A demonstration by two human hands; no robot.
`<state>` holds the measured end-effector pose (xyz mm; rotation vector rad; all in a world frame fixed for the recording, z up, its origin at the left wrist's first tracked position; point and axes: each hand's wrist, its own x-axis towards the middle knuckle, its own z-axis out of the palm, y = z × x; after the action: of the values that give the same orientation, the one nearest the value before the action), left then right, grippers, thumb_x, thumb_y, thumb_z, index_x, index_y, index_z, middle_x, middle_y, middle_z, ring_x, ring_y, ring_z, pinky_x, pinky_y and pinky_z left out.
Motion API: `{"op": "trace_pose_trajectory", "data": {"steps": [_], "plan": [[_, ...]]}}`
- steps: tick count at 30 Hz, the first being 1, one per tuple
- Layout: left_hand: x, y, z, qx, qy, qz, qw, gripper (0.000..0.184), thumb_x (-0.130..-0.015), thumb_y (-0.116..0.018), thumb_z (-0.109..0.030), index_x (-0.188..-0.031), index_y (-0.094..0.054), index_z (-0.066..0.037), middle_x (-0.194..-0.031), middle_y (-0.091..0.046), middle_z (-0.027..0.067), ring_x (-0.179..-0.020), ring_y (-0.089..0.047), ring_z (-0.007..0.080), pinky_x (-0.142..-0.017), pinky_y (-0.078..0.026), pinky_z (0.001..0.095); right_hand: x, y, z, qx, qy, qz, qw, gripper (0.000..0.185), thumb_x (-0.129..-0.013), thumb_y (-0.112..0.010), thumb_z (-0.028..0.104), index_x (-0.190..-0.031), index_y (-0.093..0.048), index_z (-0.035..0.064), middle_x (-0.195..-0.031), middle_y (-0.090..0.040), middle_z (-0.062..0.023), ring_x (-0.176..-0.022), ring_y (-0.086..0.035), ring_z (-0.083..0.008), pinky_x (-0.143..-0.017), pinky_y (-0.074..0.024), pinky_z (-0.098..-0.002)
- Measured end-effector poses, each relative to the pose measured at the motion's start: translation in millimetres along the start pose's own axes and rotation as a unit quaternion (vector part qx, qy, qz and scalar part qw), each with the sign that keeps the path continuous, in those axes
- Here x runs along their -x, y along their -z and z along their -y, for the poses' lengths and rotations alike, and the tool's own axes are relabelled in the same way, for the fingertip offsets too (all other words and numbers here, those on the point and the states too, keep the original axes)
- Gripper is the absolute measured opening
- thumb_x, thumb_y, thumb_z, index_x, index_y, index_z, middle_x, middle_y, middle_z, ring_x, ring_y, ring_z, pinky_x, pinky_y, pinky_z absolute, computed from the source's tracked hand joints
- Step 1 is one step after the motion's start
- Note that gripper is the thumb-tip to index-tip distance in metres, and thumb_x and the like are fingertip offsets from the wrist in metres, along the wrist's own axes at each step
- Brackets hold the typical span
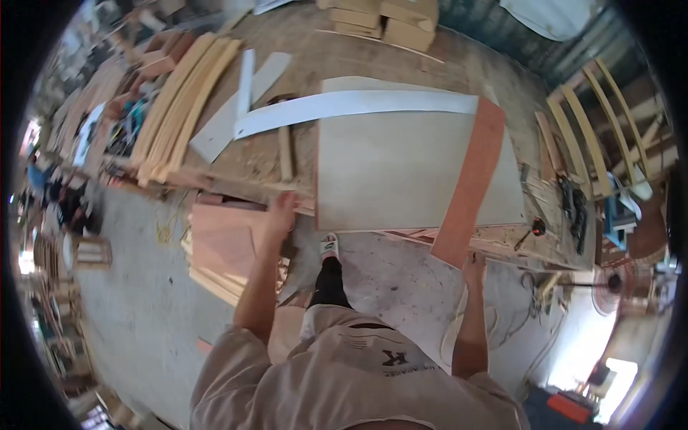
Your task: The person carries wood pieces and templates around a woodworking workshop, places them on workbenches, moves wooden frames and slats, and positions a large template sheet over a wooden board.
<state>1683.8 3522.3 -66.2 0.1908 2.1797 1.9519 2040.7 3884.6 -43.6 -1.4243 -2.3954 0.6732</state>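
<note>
My right hand (473, 269) is closed at the lower corner of a long, slightly curved reddish-brown wooden strip (473, 179). This strip lies across the right part of a pale rectangular board (401, 172), and its near end sticks out past the board's front edge. Beside the bench's front edge, my left hand (284, 208) is raised with its fingers loosely apart and nothing visible in it. A long, white curved strip (358, 104) runs along the far part of the board, its right end meeting the reddish-brown strip.
The wooden workbench (459, 61) carries stacked wooden slats (188, 107) at left and cardboard boxes (408, 32) at the back. A tape measure (538, 226) sits at right. Below the bench are reddish sheets (222, 236) on a stack. Curved wooden frames (591, 132) lean at far right.
</note>
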Motion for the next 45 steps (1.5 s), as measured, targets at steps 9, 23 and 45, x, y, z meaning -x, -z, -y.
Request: {"op": "trace_pose_trajectory", "data": {"steps": [9, 23, 45], "plan": [[-96.7, 43.9, 13.6, -0.233, 0.084, 0.043, 0.968, 0.03, -0.086, -0.05, -0.028, -0.072, -0.054, -0.002, -0.055, -0.046, 0.0001, -0.055, -0.047, 0.0128, -0.051, -0.036, 0.0312, -17.7, -67.2, -69.7, -0.013, -0.222, 0.054, 0.974, 0.05, -0.087, -0.044, 0.043, -0.099, -0.059, -0.0028, -0.096, -0.06, -0.024, -0.09, -0.058, -0.0364, -0.075, -0.0453, -0.0415], [-183.4, 2.9, 42.5, 0.3, 0.368, -0.093, 0.875, 0.07, -0.086, -0.052, -0.042, -0.138, -0.019, -0.008, -0.129, -0.039, 0.0115, -0.088, -0.055, 0.0217, -0.07, -0.044, 0.0326, -13.4, -11.0, -79.9, -0.033, -0.284, -0.132, 0.949, 0.065, -0.081, -0.053, 0.053, -0.067, -0.059, -0.0107, -0.062, -0.058, -0.0257, -0.058, -0.059, -0.0301, -0.052, -0.0413, -0.044], [-264.4, 6.7, 39.6, 0.314, 0.312, -0.119, 0.889, 0.019, -0.089, -0.049, -0.026, -0.089, -0.052, -0.008, -0.076, -0.054, 0.0035, -0.072, -0.056, 0.0193, -0.069, -0.048, 0.0373, -153.7, -50.9, -63.1, -0.183, -0.048, 0.069, 0.979, 0.034, -0.088, -0.043, 0.027, -0.083, -0.065, 0.0017, -0.082, -0.061, -0.0091, -0.074, -0.054, -0.0194, -0.071, -0.0428, -0.0336]]}}
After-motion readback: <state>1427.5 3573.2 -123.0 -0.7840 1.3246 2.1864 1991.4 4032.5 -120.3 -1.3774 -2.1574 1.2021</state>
